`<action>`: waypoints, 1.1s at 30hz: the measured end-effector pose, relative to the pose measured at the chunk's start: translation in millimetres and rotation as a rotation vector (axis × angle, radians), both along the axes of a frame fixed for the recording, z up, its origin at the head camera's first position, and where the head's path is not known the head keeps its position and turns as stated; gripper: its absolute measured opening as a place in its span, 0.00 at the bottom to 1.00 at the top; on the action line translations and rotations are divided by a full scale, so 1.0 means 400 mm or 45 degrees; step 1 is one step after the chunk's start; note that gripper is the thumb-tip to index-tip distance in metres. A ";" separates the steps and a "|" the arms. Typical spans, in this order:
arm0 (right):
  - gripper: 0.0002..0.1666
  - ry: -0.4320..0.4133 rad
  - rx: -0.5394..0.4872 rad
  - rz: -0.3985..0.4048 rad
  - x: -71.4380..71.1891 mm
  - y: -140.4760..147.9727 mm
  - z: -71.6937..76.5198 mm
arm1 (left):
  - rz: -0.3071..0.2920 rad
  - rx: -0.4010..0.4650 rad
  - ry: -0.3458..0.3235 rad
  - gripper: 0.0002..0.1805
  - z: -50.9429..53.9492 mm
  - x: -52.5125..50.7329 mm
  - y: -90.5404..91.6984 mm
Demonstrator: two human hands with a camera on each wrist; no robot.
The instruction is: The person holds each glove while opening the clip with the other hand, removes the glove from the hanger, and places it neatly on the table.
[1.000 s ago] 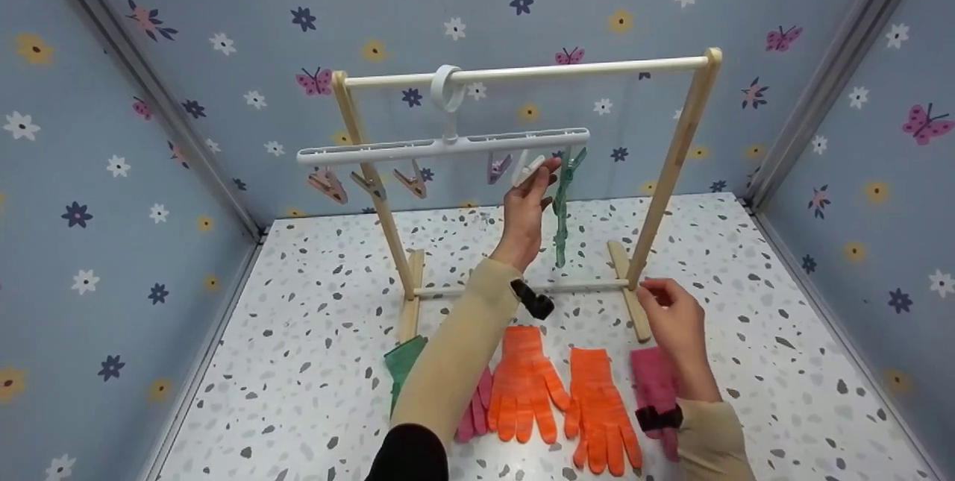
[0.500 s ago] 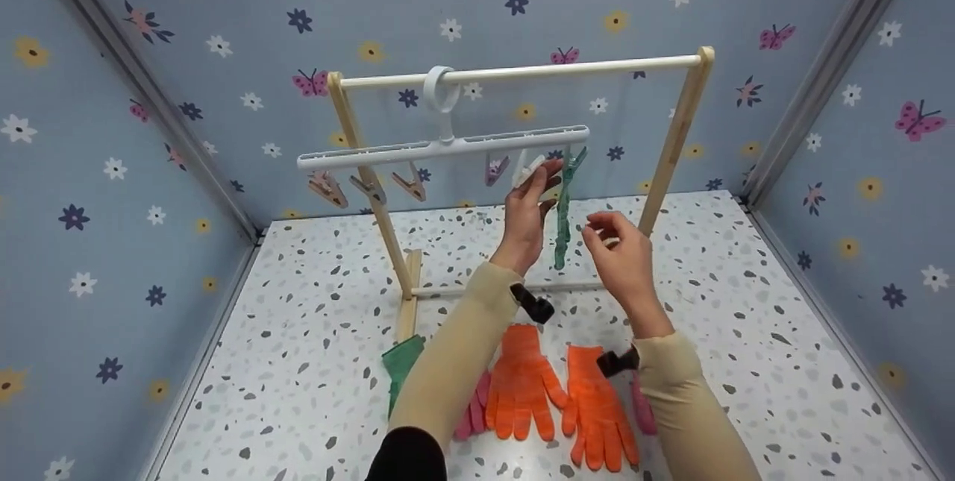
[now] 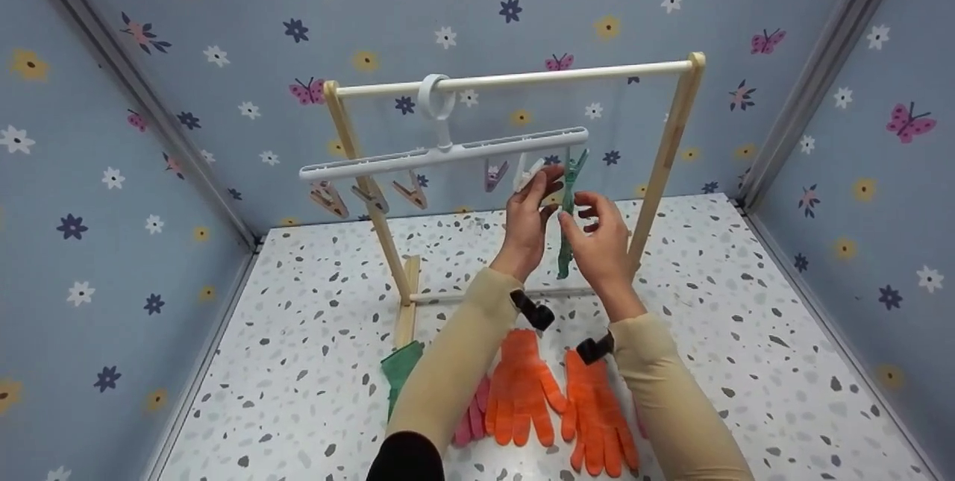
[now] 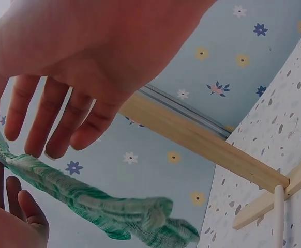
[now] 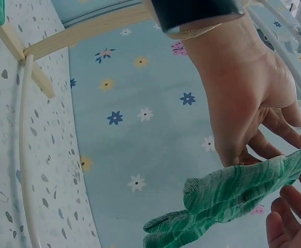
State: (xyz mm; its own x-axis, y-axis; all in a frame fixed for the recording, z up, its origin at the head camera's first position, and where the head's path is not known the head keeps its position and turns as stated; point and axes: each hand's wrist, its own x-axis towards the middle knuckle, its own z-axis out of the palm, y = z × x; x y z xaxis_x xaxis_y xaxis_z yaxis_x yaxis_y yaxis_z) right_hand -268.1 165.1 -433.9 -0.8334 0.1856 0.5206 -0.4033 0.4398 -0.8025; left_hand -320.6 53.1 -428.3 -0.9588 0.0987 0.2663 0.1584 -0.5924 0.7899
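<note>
A white clip hanger (image 3: 515, 144) hangs from a wooden rack with clothespins along its underside. My left hand (image 3: 524, 224) holds the white clothespin (image 3: 528, 175) at the thumb; its other fingers stretch loosely behind, as the left wrist view (image 4: 73, 113) of those fingers shows. Just right hangs a narrow, folded green glove (image 3: 565, 261) from the green clothespin (image 3: 577, 160). My right hand (image 3: 603, 242) is at that glove's upper part, thumb and loosely bent fingers on either side. In the right wrist view the green glove (image 5: 238, 191) passes under the right fingers; a firm grip does not show.
Two orange gloves (image 3: 522, 391) lie on the speckled table before the rack. A pink glove (image 3: 471, 414) and another green glove (image 3: 401, 365) are partly covered by the left sleeve. The rack's right post (image 3: 664, 168) stands beside my right hand. Several other clothespins (image 3: 406, 190) hang along the hanger.
My right hand has risen from beside the rack's right foot, moving up and left to the hanging green glove. My left hand has stayed at the white clothespin.
</note>
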 end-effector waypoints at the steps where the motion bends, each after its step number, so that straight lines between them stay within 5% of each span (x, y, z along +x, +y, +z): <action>1: 0.23 0.016 -0.002 0.003 -0.004 -0.004 0.001 | -0.004 0.004 -0.001 0.18 0.001 0.001 0.000; 21: 0.09 0.035 -0.068 -0.182 -0.026 -0.022 0.026 | 0.018 0.005 -0.048 0.20 0.006 0.001 0.003; 28: 0.09 0.010 -0.089 -0.151 -0.014 -0.018 0.025 | 0.095 -0.232 -0.046 0.28 0.008 0.009 0.000; 33: 0.09 0.013 -0.076 -0.145 -0.007 -0.017 0.026 | 0.016 -0.429 -0.027 0.33 0.015 0.020 0.004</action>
State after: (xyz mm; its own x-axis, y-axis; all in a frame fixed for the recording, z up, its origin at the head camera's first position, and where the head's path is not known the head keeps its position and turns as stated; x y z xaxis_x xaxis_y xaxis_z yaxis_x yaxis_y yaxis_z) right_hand -270.8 158.3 -423.6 -0.7997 0.3101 0.5142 -0.3617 0.4347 -0.8248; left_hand -312.4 54.9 -422.2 -0.9654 0.1662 0.2009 0.1456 -0.2956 0.9442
